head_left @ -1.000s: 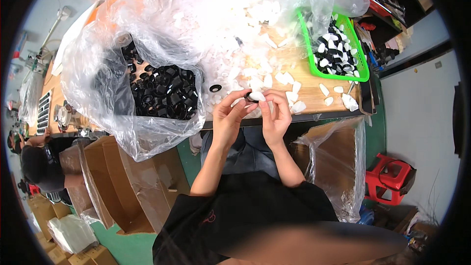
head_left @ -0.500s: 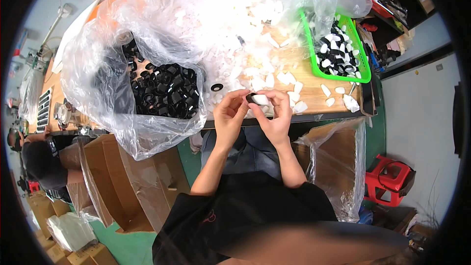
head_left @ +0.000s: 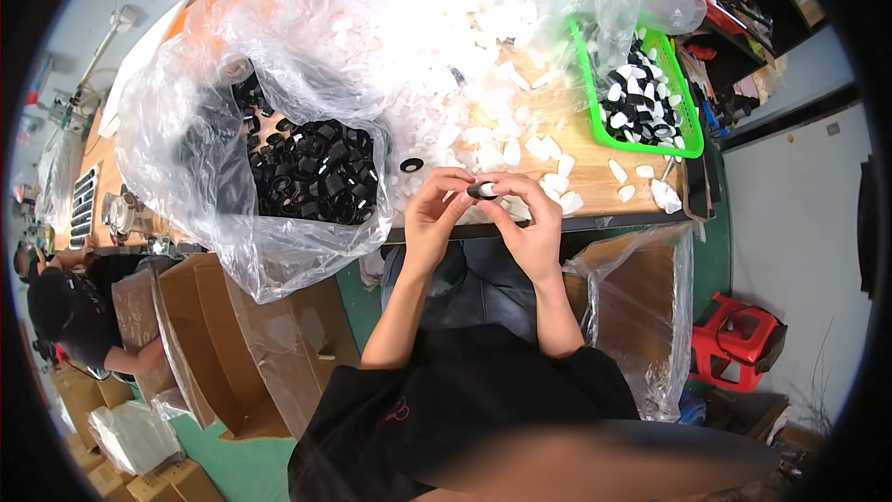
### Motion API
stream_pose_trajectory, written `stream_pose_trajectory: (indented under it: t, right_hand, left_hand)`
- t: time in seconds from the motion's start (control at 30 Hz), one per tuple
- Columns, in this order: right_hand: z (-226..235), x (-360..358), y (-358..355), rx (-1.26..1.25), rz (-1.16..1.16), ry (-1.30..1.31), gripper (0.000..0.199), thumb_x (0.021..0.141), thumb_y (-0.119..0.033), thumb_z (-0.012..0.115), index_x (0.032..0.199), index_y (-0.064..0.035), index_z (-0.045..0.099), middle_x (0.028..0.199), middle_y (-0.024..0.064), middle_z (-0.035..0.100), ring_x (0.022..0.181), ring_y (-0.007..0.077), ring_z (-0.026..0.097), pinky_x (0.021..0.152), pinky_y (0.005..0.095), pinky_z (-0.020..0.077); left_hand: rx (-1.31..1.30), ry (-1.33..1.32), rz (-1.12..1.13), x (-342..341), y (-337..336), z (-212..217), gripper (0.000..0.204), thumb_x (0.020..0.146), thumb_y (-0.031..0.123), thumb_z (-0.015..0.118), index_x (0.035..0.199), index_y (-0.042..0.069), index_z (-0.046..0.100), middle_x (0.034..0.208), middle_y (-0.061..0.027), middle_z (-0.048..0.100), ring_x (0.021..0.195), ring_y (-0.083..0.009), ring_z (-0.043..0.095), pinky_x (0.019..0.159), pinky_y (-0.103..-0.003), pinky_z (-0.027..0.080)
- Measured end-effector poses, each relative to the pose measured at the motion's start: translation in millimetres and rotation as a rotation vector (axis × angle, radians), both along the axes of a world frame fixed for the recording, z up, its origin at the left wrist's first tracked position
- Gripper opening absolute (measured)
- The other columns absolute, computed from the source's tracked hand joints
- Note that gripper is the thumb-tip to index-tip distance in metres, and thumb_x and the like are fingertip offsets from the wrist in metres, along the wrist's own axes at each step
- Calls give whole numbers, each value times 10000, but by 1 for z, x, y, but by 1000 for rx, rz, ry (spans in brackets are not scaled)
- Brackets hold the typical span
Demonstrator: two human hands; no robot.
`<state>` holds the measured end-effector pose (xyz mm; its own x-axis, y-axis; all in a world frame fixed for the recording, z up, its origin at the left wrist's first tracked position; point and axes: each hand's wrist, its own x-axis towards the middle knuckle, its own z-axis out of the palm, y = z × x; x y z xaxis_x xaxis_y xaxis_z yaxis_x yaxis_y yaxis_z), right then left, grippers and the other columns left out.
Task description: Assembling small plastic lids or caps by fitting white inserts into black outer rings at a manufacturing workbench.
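Just above the table's front edge, a small black plastic part with a white piece in it (head_left: 482, 191) is pinched between both hands. My left hand (head_left: 435, 216) grips its left end with thumb and fingertips. From the other side my right hand (head_left: 531, 223) closes on it, covering much of the white piece. A black ring (head_left: 411, 165) lies just beyond my left hand. Loose white pieces (head_left: 556, 182) are scattered by my right hand. To the left, a clear plastic bag (head_left: 269, 246) holds many black parts (head_left: 321, 172).
A green basket (head_left: 595, 121) of black and white parts stands at the right of the table. Below the edge are open cardboard boxes (head_left: 228, 344) and, at right, a red stool (head_left: 734, 342). Another person (head_left: 79, 311) sits at the far left.
The held part has turned and now shows mostly black, its white piece largely behind my right fingers. My right hand has shifted slightly right. The person at left has leaned and stretched an arm out.
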<state>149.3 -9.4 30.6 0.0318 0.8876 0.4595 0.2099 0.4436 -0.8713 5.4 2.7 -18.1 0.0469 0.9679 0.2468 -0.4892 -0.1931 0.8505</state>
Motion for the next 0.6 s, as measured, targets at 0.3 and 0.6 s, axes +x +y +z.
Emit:
stream_pose_trajectory:
  t: [0.3,0.6]
  right_hand:
    - [-2,8,-1,-188,170,272,160,848,53,712,994,38,649,1088,122,681,949,150,659,839,269,543]
    - [-12,6,4,-318,176,478,132,899,23,669,1020,70,641,1076,126,659,920,170,658,854,291,521]
  left_hand:
    - [12,0,16,-2,-6,16,66,896,-75,598,887,-12,578,1061,-141,630,1002,-180,614,894,-327,516]
    - [-141,-126,-87,-6,-1,16,31,915,-18,606,929,-32,582,1059,-136,628,972,-197,635,897,-361,554]
